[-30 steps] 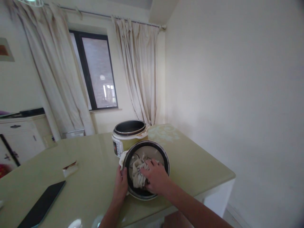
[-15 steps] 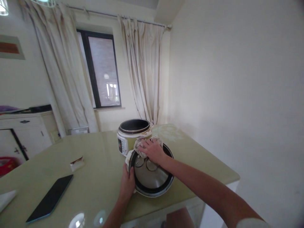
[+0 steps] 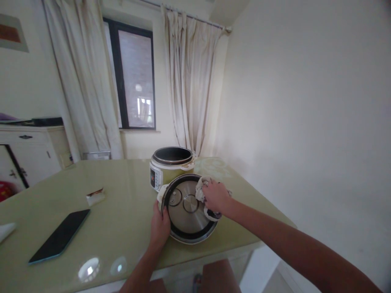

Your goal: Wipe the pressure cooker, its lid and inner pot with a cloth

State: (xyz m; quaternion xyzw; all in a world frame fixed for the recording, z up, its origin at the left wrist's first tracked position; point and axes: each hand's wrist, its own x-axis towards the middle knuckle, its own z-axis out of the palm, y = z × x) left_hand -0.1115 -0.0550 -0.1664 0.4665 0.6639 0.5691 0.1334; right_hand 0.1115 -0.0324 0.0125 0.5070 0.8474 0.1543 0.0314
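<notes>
A round cooker lid (image 3: 189, 221) is tilted up near the table's front edge, its metal inner side and black seal ring facing me. My left hand (image 3: 160, 228) grips its left rim, thumb on the inner edge, just below a white tab. With my right hand (image 3: 216, 197) I press a crumpled whitish cloth (image 3: 201, 189) against the lid's right rim; part of the cloth hangs below the fingers. Right behind the lid stands the open electric pressure cooker (image 3: 172, 169), white and yellow-green with a control panel on its left and a dark interior.
On the left of the greenish table (image 3: 122, 191) lie a dark tablet (image 3: 59, 236) and a small white packet (image 3: 95, 196). A white thing (image 3: 6, 230) sits at the left edge. A white wall (image 3: 305, 122) rises at the right.
My right hand has moved the cloth from the lid's top edge to its right side, uncovering the upper inner face. The left hand keeps its hold on the rim.
</notes>
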